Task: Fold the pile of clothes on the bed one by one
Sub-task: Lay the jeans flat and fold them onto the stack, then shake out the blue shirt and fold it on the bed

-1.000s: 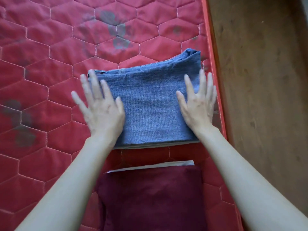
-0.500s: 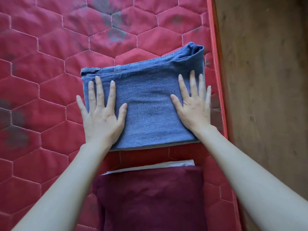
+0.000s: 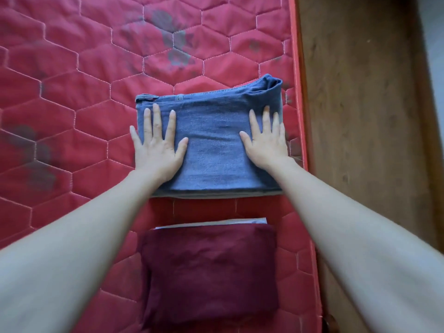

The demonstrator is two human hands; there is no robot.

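Folded blue jeans (image 3: 211, 145) lie in a thick rectangle on the red quilted mattress (image 3: 79, 87), close to its right edge. My left hand (image 3: 157, 143) presses flat on the left side of the jeans, fingers straight and spread. My right hand (image 3: 266, 140) presses flat on the right side in the same way. Nearer to me lies a folded maroon garment (image 3: 211, 272) on top of a folded white one (image 3: 216, 222), of which only a thin far edge shows.
The mattress has an orange-red piped border (image 3: 298, 92) along its right side. Beyond it runs a brown wooden surface (image 3: 360, 116). Dark stains mark the mattress at the top middle and at the left.
Both hands have come down from slightly raised to flat on the jeans and slid a little toward me. The jeans lie more squarely flattened.
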